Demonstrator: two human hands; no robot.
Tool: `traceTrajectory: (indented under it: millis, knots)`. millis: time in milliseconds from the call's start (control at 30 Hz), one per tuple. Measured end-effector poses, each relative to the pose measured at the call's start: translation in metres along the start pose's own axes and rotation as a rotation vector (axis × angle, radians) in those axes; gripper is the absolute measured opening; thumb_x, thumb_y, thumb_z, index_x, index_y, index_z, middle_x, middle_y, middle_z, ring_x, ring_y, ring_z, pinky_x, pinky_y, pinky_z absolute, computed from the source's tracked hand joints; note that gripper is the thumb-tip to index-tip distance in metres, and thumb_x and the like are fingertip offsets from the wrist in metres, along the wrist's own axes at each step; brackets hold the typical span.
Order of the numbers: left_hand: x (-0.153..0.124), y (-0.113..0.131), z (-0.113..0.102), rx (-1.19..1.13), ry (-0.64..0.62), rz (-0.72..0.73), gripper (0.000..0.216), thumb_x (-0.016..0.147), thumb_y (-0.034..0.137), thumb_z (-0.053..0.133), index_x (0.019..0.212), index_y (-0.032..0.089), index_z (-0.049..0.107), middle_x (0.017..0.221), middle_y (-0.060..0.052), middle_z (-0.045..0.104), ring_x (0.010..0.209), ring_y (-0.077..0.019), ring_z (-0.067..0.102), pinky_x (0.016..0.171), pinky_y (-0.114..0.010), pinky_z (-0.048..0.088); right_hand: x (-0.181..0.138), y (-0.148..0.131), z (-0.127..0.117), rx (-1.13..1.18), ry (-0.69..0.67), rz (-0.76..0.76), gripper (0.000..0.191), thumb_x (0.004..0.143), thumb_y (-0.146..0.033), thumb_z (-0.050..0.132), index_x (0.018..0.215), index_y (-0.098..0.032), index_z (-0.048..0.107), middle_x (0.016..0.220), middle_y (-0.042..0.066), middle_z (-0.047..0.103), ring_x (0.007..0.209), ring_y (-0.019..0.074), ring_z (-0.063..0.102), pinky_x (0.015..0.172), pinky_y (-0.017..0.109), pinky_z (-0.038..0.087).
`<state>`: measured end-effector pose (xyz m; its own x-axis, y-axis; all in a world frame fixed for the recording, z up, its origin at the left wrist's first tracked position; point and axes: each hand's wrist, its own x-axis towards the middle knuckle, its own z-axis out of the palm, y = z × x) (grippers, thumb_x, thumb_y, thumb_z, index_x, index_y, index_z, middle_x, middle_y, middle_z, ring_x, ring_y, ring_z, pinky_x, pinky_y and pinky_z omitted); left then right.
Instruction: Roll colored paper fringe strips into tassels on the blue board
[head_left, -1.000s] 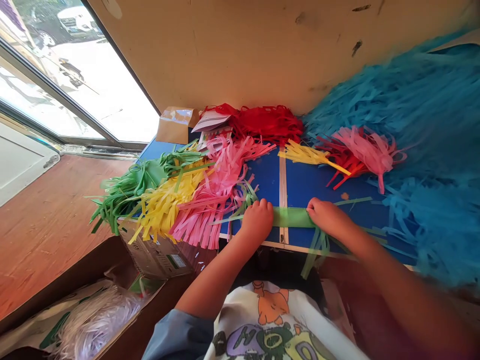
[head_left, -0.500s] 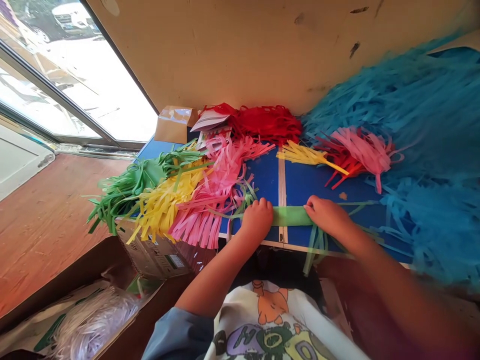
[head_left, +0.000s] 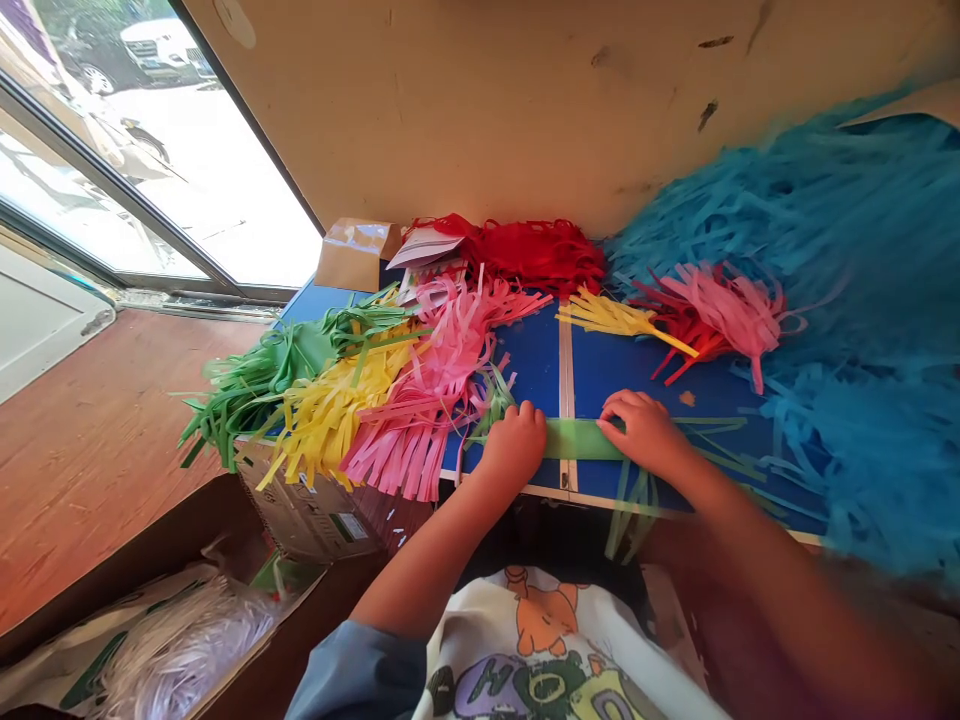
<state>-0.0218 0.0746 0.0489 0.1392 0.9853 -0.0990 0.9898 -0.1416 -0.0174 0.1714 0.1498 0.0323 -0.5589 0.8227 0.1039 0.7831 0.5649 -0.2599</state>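
Note:
A light green tissue-paper fringe (head_left: pixel 574 439) lies stretched across the blue table near its front edge, its solid band in the middle and cut strips at both ends. My left hand (head_left: pixel 517 440) is closed on the band's left end, knuckles up. At the right end, my right hand (head_left: pixel 646 432) rests over the band, thumb and forefinger apart and nothing visible between them. Just left of my left hand lie pink fringes (head_left: pixel 442 350), then yellow fringes (head_left: pixel 337 395) and darker green fringes (head_left: pixel 285 360).
A large heap of blue strips (head_left: pixel 862 300) covers the table's right side. Behind my hands lie a yellow tassel (head_left: pixel 611 312), a pink tassel (head_left: pixel 739 305) and red fringes (head_left: pixel 536 255). A cardboard box (head_left: pixel 307 510) stands at lower left, beside a glass door.
My right thumb and forefinger have parted from their pinch on the green band, and the hand has shifted slightly left. My left hand keeps its hold.

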Motion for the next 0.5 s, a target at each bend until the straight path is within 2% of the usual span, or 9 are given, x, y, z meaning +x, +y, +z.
traceTrajectory:
  millis: [267,500]
  knots:
    - [-0.0015,0.0007,-0.0002,-0.018,0.010,0.002,0.020,0.084,0.008,0.039,0.098,0.010,0.053,0.094,-0.012,0.052,0.085,-0.0223,0.054,0.064,-0.030,0.047,0.0009,0.0042,-0.0021,-0.024,-0.040,0.071,0.011,0.073,-0.029,0.050,0.071,-0.021,0.058,0.098,0.005,0.057,0.090,0.0222,0.049,0.076,0.036,0.036]
    - [-0.0039,-0.0009,-0.0012,-0.008,0.060,0.000,0.019,0.085,0.009,0.041,0.096,0.012,0.056,0.095,-0.012,0.054,0.089,-0.0238,0.052,0.073,-0.034,0.043,0.0015,0.0004,-0.0047,-0.035,-0.084,0.091,0.014,0.075,-0.026,0.045,0.071,-0.021,0.057,0.100,0.005,0.055,0.092,0.0225,0.048,0.077,0.038,0.036]
